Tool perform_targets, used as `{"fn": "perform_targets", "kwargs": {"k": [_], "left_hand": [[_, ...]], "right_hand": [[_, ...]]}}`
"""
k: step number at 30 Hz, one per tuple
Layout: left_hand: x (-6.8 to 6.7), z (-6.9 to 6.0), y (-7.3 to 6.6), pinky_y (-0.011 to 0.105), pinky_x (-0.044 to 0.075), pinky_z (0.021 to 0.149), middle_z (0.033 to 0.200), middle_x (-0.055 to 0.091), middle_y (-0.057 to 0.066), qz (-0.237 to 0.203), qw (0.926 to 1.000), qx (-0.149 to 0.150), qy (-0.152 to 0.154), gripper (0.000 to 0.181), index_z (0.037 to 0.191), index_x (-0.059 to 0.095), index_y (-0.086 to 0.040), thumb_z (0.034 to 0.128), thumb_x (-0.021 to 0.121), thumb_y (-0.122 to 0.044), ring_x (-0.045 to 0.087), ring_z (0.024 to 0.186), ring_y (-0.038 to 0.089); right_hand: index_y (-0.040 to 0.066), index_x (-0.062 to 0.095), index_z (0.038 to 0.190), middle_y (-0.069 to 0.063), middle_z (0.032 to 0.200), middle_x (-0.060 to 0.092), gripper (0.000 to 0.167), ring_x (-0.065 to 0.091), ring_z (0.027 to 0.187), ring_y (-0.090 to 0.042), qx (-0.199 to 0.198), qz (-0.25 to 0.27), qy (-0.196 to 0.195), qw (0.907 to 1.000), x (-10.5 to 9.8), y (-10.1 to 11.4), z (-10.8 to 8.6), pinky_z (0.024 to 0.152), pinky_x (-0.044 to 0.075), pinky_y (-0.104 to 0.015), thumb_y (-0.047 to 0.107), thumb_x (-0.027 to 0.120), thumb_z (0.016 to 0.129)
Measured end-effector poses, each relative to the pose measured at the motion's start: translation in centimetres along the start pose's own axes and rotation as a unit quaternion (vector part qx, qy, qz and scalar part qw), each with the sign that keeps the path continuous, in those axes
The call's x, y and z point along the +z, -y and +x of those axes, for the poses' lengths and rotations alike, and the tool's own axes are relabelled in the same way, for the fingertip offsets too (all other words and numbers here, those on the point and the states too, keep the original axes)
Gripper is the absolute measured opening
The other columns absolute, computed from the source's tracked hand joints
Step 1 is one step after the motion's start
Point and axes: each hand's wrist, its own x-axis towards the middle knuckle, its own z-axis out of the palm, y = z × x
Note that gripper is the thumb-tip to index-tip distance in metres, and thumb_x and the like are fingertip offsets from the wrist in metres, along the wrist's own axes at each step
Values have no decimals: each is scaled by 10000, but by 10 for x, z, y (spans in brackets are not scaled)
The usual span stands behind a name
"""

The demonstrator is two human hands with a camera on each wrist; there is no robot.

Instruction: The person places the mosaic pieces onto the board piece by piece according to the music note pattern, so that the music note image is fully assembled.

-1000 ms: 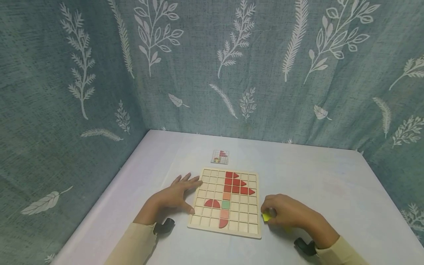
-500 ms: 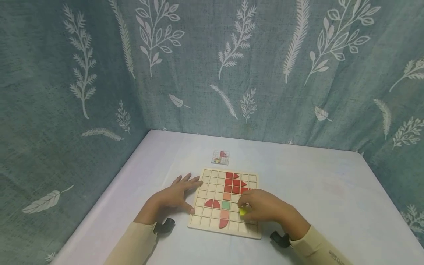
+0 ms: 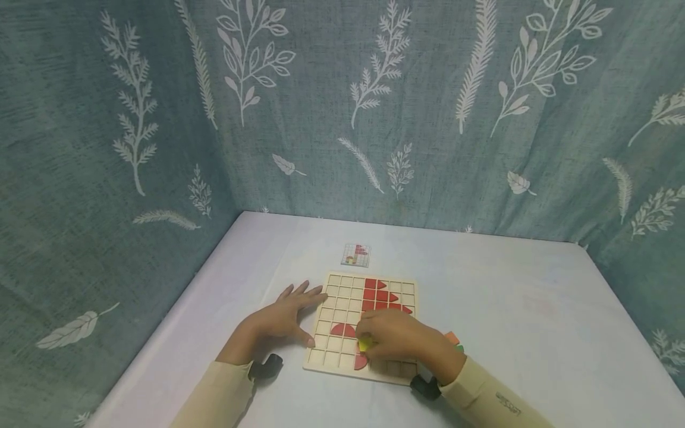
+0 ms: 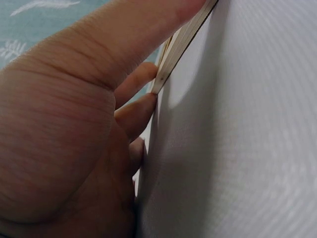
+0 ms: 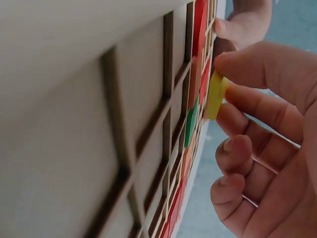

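Observation:
A wooden grid board (image 3: 329, 360) lies on the white table, several red pieces (image 3: 383, 305) set in its cells. My right hand (image 3: 393, 337) is over the board's lower middle and pinches a yellow block (image 5: 215, 95) between thumb and fingers. In the right wrist view the block is just off the grid, close to a green square (image 5: 191, 124). With fingers spread, my left hand (image 3: 283, 315) rests at the board's left side. Its thumb and fingers touch the wooden edge (image 4: 173, 55) in the left wrist view.
A small pattern card (image 3: 355, 254) lies behind the board. Orange (image 3: 452, 338) and green pieces show on the table right of the board, partly hidden by the right arm. A patterned curtain (image 3: 342, 119) stands behind the table and along its left side.
My right hand has carried the yellow block leftward from beside the board to above its lower middle. Orange and green loose pieces have come into view. The left hand has stayed still.

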Motion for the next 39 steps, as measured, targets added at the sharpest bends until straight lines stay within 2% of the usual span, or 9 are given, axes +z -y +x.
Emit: {"fn": "perform_targets", "kwargs": {"k": [7, 12, 18, 24, 30, 39], "left_hand": [[-1, 0, 0, 495, -59, 1165, 1589, 242, -34, -93, 9999, 43, 15, 1138, 1505, 390, -278, 520, 832, -636, -5, 1481, 245], [0, 1, 1, 501, -68, 1162, 1591, 233, -44, -41, 10000, 60, 48, 1138, 1509, 380, -285, 525, 819, -652, -15, 1481, 238], [0, 1, 1, 492, -66, 1164, 1592, 228, -55, -20, 10000, -28, 24, 1161, 1508, 381, -294, 500, 814, -675, -17, 1481, 227], [0, 0, 1, 505, -59, 1163, 1589, 243, -37, -13, 10000, 22, -1, 1152, 1506, 387, -286, 509, 817, -670, -10, 1482, 238], [-1, 1, 1, 505, -53, 1164, 1590, 240, -24, 20, 10000, 88, 7, 1146, 1506, 389, -277, 515, 815, -665, -7, 1480, 254], [1, 1, 5, 494, -57, 1165, 1590, 241, -21, 1, 9999, 151, -13, 1140, 1507, 389, -267, 525, 818, -656, -5, 1481, 252]], "right_hand": [[264, 649, 870, 164, 767, 488, 182, 458, 669, -34, 96, -130, -92, 9998, 3, 9, 11, 588, 418, -205, 223, 773, 744], [252, 686, 913, 163, 760, 488, 199, 452, 657, -44, 258, -293, 52, 9992, 7, 17, 19, 584, 413, -200, 260, 789, 743], [249, 693, 944, 161, 751, 486, 257, 470, 656, -51, 520, -212, 191, 9982, 8, 26, 27, 581, 424, -209, 247, 798, 709], [240, 708, 982, 157, 758, 496, 277, 486, 656, -56, 762, -124, 217, 9968, 10, 28, 28, 597, 444, -214, 215, 790, 718], [254, 670, 826, 136, 701, 504, 132, 475, 624, -64, 929, -57, 171, 9955, 13, 24, 28, 558, 434, -224, 240, 777, 750], [249, 652, 736, 126, 663, 510, 151, 474, 618, -86, 1121, -168, 189, 9934, 18, 26, 29, 557, 432, -238, 238, 801, 721]]}}
